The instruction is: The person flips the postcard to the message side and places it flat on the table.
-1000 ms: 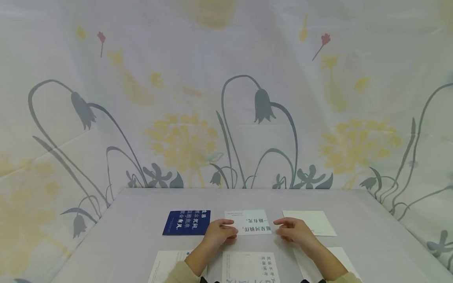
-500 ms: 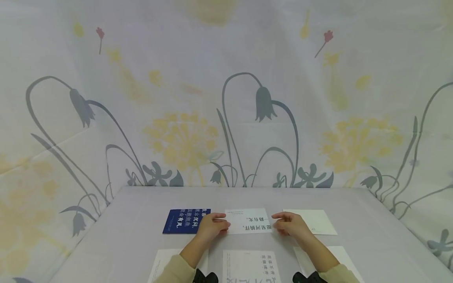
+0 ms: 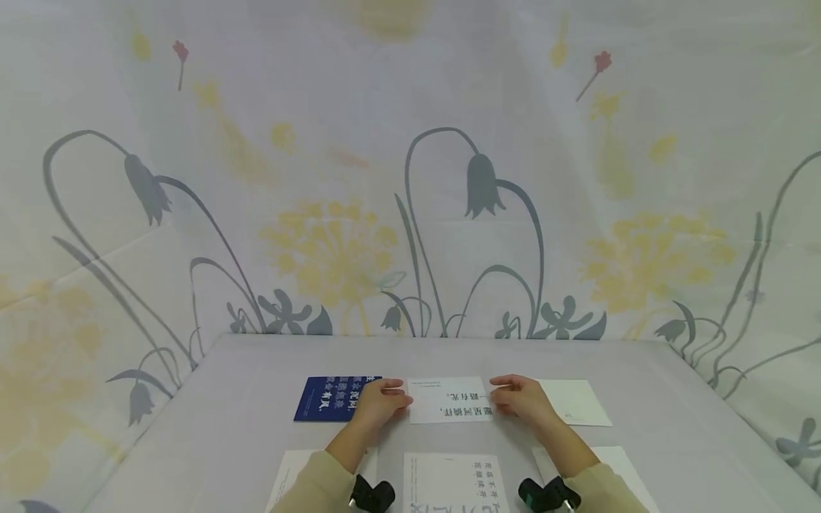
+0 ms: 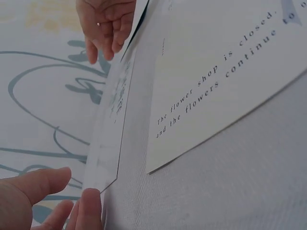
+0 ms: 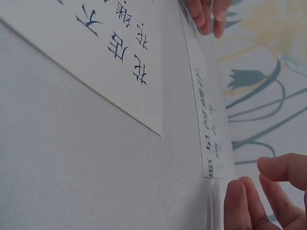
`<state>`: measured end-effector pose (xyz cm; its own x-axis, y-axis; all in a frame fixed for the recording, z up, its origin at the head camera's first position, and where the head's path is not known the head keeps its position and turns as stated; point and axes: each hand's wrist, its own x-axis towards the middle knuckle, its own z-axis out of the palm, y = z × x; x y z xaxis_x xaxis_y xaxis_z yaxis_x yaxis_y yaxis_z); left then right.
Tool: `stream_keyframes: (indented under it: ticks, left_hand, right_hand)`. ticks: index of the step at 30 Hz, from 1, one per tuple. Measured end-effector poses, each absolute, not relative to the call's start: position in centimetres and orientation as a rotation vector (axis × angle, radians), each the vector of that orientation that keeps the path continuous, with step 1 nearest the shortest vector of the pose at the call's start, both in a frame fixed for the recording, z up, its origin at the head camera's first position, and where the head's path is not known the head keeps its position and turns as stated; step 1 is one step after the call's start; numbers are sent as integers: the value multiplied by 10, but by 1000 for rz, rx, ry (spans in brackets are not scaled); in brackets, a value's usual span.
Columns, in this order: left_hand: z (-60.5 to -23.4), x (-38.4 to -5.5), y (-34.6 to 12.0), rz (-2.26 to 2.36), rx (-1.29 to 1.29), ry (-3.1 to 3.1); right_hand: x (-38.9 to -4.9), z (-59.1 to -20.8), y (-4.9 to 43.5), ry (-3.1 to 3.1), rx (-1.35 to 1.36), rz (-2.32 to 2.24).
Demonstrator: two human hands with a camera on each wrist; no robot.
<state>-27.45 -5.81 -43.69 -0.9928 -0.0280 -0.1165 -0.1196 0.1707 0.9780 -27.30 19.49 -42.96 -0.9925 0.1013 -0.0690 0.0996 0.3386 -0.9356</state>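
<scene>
A white postcard (image 3: 447,400) with dark Chinese lettering lies flat in the middle of the back row. My left hand (image 3: 380,402) is at its left edge, overlapping the dark blue card (image 3: 321,399); in the left wrist view the thumb and fingers (image 4: 89,208) are apart, right by the postcard's corner. On the other side my right hand (image 3: 522,399) has its fingertips at the right edge, overlapping the pale cream card (image 3: 580,403). Its thumb and fingers (image 5: 237,201) are also apart in the right wrist view, with nothing between them.
Nearer to me lies a second row: a white card with printed lettering (image 3: 452,477) in the middle, a left card (image 3: 291,474) and a right card (image 3: 625,470), both partly behind my arms. A flower-patterned curtain (image 3: 410,249) stands behind the grey-white tabletop (image 3: 212,427).
My left hand has drawn left off the white postcard to its left edge, and now covers part of the blue card. The right hand has shifted slightly left and away from me.
</scene>
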Motion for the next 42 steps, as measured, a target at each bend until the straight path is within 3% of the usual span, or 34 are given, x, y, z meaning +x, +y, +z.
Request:
stream_keyframes:
  ticks: [42]
  left_hand:
    - [-441, -282, -41, 2157, -221, 2265]
  right_hand:
    - [-285, -442, 193, -2443, -397, 1957]
